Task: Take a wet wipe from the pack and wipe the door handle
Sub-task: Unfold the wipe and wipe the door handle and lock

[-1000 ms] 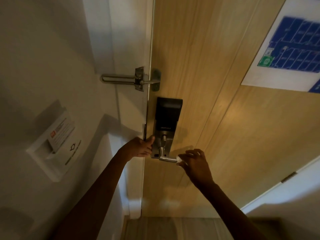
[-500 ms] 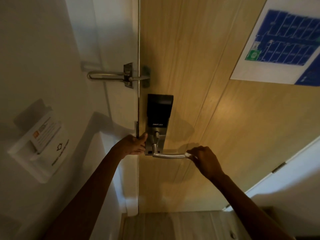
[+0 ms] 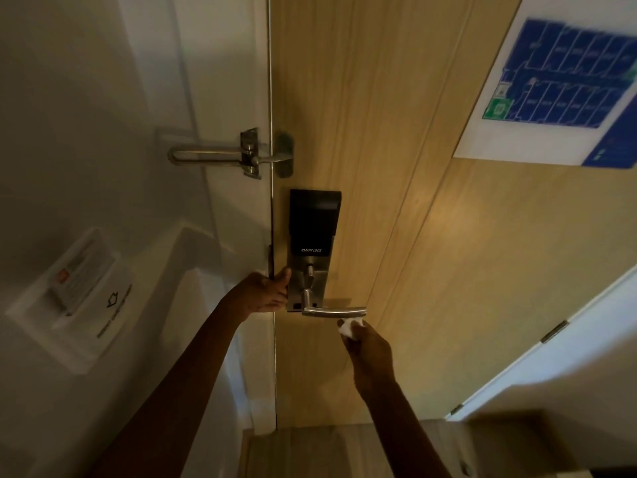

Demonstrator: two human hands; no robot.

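Observation:
A silver lever door handle (image 3: pixel 333 311) juts right from a metal smart lock plate (image 3: pixel 312 250) on the wooden door (image 3: pixel 396 167). My right hand (image 3: pixel 370 353) is just below the lever's outer end, fingers closed around a crumpled white wet wipe (image 3: pixel 349 327) that sits right under the lever; whether it touches the metal I cannot tell. My left hand (image 3: pixel 263 293) grips the door's edge beside the lock plate, thumb on the plate's left side. The wipe pack is out of sight.
A metal swing-bar door guard (image 3: pixel 234 155) spans frame and door above the lock. A white key-card holder (image 3: pixel 74 294) sits on the left wall. A blue floor-plan sign (image 3: pixel 558 94) hangs on the door at upper right. Wooden floor (image 3: pixel 327 450) lies below.
My right hand slid outward along the lever, then dropped from its end to just beneath it, wipe still in the fingers. My left hand stayed on the door edge.

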